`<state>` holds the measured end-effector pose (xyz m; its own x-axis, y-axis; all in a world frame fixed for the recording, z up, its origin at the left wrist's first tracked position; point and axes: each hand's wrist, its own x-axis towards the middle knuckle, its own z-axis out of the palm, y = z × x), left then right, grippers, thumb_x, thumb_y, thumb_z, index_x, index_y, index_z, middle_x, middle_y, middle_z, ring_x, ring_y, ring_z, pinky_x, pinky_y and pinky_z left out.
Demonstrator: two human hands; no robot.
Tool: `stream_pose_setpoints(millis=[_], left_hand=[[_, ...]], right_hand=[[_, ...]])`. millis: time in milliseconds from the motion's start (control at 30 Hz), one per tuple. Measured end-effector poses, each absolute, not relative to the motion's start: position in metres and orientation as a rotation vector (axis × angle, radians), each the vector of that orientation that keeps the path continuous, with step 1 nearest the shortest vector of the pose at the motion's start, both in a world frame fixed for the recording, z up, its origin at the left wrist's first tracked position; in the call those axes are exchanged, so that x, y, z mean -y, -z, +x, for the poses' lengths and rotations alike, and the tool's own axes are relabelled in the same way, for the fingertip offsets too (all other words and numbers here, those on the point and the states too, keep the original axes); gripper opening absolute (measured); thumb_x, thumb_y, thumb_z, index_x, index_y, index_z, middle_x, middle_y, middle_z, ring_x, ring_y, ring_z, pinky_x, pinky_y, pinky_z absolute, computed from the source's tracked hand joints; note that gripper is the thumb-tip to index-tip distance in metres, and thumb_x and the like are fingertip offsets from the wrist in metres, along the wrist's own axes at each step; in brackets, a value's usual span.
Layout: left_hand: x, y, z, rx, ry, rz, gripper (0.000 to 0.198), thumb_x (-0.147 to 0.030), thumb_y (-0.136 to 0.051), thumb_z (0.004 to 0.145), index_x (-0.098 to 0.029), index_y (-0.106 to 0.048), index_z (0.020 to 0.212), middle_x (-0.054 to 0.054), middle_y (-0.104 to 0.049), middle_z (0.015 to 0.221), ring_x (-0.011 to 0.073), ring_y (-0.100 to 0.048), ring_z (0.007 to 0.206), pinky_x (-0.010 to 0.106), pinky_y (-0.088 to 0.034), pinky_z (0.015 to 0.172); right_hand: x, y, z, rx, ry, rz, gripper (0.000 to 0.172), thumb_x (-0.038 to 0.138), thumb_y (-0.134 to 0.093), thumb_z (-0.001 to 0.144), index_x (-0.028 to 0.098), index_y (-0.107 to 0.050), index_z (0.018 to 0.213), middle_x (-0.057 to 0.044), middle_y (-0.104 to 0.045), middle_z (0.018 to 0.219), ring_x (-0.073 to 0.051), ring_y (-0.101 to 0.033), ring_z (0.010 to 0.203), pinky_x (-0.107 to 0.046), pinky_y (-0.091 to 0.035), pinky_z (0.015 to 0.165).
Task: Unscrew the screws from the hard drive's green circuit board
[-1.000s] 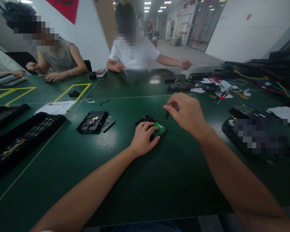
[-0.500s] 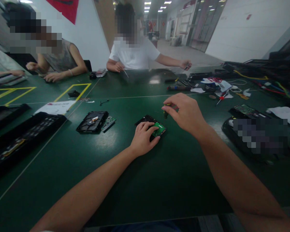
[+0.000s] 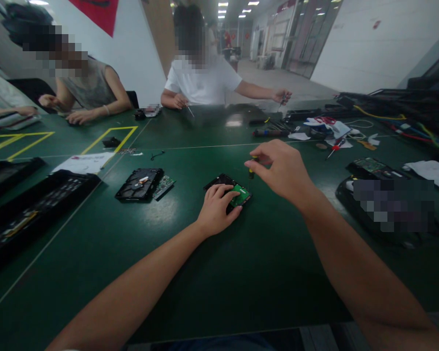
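Observation:
A small black hard drive (image 3: 220,182) with a green circuit board (image 3: 240,196) on top lies on the dark green table (image 3: 219,273). My left hand (image 3: 216,210) presses down on it, fingers curled over the board. My right hand (image 3: 280,169) hovers just right of and above the drive, thumb and fingers pinched round the top of a small screwdriver (image 3: 252,171) with a yellow and black handle. The screwdriver points down toward the board's far right corner; its tip is hard to make out.
A larger black drive (image 3: 140,184) with a loose circuit board (image 3: 164,185) lies to the left. Black trays (image 3: 29,209) line the left edge. Tools, cables and papers (image 3: 329,129) crowd the far right. Other people sit across the table (image 3: 201,80) and at the left (image 3: 84,90).
My right hand has lifted the screwdriver slightly up and away from the green board. My left hand has stayed on the drive.

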<state>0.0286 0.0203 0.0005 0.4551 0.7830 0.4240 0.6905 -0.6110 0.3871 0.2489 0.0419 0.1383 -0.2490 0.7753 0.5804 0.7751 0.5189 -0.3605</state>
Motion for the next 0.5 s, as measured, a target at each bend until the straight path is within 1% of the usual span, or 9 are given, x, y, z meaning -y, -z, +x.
stream_pose_setpoints(millis=[100, 167, 300, 400, 500], left_hand=[[-0.0207, -0.0003, 0.0285, -1.293, -0.867, 2.533, 0.041, -0.042, -0.070, 0.096, -0.028, -0.067, 0.134, 0.009, -0.062, 0.143, 0.0355, -0.049, 0.139, 0.061, -0.037, 0.121], [-0.0208, -0.0004, 0.0283, -1.291, -0.871, 2.534, 0.040, -0.042, -0.070, 0.096, -0.029, -0.068, 0.134, 0.009, -0.062, 0.142, 0.0355, -0.049, 0.139, 0.061, -0.038, 0.121], [-0.0203, -0.0012, 0.0283, -1.299, -0.870, 2.538, 0.041, -0.042, -0.069, 0.096, -0.028, -0.068, 0.134, 0.009, -0.062, 0.142, 0.0348, -0.050, 0.138, 0.060, -0.038, 0.121], [-0.0203, -0.0011, 0.0285, -1.303, -0.863, 2.549, 0.041, -0.042, -0.069, 0.096, -0.027, -0.067, 0.135, 0.010, -0.062, 0.142, 0.0350, -0.049, 0.138, 0.060, -0.038, 0.121], [-0.0213, 0.0000, 0.0285, -1.293, -0.873, 2.548, 0.042, -0.042, -0.070, 0.095, -0.028, -0.068, 0.134, 0.009, -0.062, 0.142, 0.0349, -0.050, 0.137, 0.060, -0.038, 0.120]], right_hand=[[-0.0418, -0.1396, 0.2504, 2.023, 0.037, -1.308, 0.006, 0.027, -0.075, 0.090, 0.023, -0.072, 0.094, -0.008, -0.074, 0.098, -0.027, -0.068, 0.088, -0.041, -0.053, 0.080], [-0.0414, -0.1405, 0.2515, 2.046, 0.017, -1.294, 0.004, 0.024, -0.073, 0.091, 0.023, -0.072, 0.095, -0.008, -0.075, 0.098, -0.027, -0.068, 0.089, -0.041, -0.053, 0.082], [-0.0423, -0.1405, 0.2536, 2.060, -0.053, -1.246, 0.013, 0.018, -0.069, 0.091, 0.022, -0.071, 0.103, -0.007, -0.077, 0.105, -0.026, -0.071, 0.092, -0.041, -0.053, 0.086], [-0.0439, -0.1393, 0.2546, 2.030, -0.029, -1.274, 0.010, 0.021, -0.072, 0.090, 0.022, -0.071, 0.100, -0.008, -0.077, 0.101, -0.026, -0.071, 0.090, -0.041, -0.053, 0.085], [-0.0450, -0.1381, 0.2542, 2.035, 0.018, -1.290, 0.009, 0.028, -0.075, 0.090, 0.023, -0.070, 0.096, -0.007, -0.075, 0.097, -0.027, -0.069, 0.089, -0.041, -0.052, 0.082]])
